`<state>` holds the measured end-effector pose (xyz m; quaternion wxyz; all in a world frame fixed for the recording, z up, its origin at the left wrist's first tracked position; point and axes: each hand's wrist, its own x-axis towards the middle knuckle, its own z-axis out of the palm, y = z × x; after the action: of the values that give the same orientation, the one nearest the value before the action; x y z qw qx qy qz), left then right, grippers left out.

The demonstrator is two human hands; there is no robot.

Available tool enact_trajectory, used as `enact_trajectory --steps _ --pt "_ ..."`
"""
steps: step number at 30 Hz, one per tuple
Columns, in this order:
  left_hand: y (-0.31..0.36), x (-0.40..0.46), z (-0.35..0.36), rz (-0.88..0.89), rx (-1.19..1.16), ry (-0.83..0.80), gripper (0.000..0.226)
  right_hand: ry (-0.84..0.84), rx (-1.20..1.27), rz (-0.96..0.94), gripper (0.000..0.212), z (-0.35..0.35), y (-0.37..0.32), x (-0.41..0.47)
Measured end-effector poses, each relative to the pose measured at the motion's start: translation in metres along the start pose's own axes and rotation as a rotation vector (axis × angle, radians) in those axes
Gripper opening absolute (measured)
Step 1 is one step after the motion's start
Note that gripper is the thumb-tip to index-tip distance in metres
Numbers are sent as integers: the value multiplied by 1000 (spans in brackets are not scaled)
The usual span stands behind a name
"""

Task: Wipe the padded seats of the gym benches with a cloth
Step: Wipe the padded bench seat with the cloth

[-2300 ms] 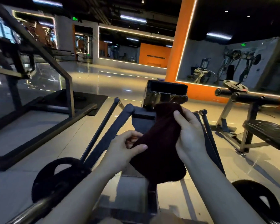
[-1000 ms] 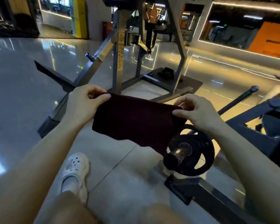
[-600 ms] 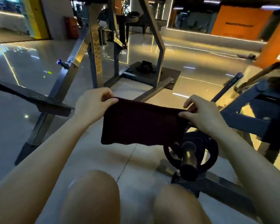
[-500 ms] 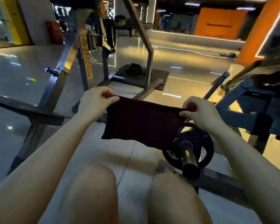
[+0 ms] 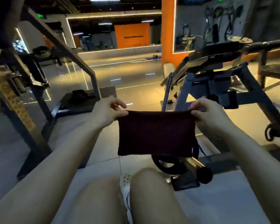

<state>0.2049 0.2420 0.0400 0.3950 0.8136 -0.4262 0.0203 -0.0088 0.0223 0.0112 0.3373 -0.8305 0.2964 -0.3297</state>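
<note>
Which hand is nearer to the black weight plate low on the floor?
Right. The right hand pinches the cloth corner above the weight plate; the left hand holds the far corner, off to its left.

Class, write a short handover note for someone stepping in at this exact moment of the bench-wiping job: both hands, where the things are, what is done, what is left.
Left hand pinches the dark cloth's top left corner; right hand pinches the top right.
The cloth hangs flat between them in the air, above the knees, touching no pad.
The nearest padded bench stands ahead to the right.
Done: cloth spread out.
Left: no wiping shows now; bring the cloth to the pads and wipe.
</note>
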Motion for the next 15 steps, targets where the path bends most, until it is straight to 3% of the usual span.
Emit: enact_trajectory --steps 9,15 --pt "-71 52 13 61 -106 -223 8 57 -201 119 24 41 -16 -2" --pt "-110 108 4 66 -264 -559 10 202 -409 112 20 76 -35 33"
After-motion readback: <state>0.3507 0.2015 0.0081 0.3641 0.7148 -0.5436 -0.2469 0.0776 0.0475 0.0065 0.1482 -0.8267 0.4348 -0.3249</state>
